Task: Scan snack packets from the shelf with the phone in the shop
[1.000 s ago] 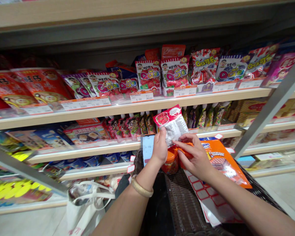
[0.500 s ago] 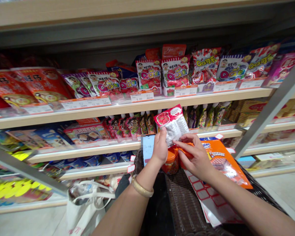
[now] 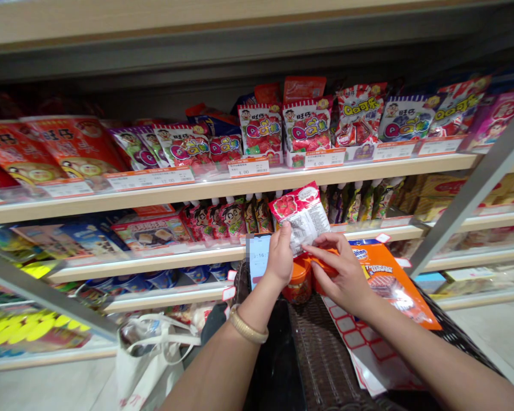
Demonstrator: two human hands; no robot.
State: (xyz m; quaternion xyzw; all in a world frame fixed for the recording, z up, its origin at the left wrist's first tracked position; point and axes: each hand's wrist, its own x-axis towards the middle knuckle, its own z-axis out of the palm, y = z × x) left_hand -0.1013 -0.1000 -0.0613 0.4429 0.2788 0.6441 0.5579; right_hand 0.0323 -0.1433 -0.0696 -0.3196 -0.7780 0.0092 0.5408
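Observation:
My left hand [image 3: 279, 257] grips a small red and silver gummy candy packet [image 3: 306, 220] by its left side. The packet's printed back faces me, tilted. My right hand [image 3: 345, 277] has its fingers spread, one fingertip at the packet's lower edge. Beneath both hands is a dark woven basket [image 3: 323, 354]. Inside it are orange-lidded jars [image 3: 297, 281], partly hidden by my hands, and an orange wafer bag [image 3: 396, 282]. Sheets of red-bordered labels [image 3: 368, 348] lie under my right forearm. A phone with a lit screen [image 3: 259, 260] stands behind my left hand.
Gummy candy bags [image 3: 307, 128] line the shelf ahead, with price tags [image 3: 248, 167] along its edge. Squeeze pouches [image 3: 233, 218] stand on the shelf below. A white cloth bag [image 3: 148, 362] sits at lower left. Grey metal posts [image 3: 471, 182] slant at both sides.

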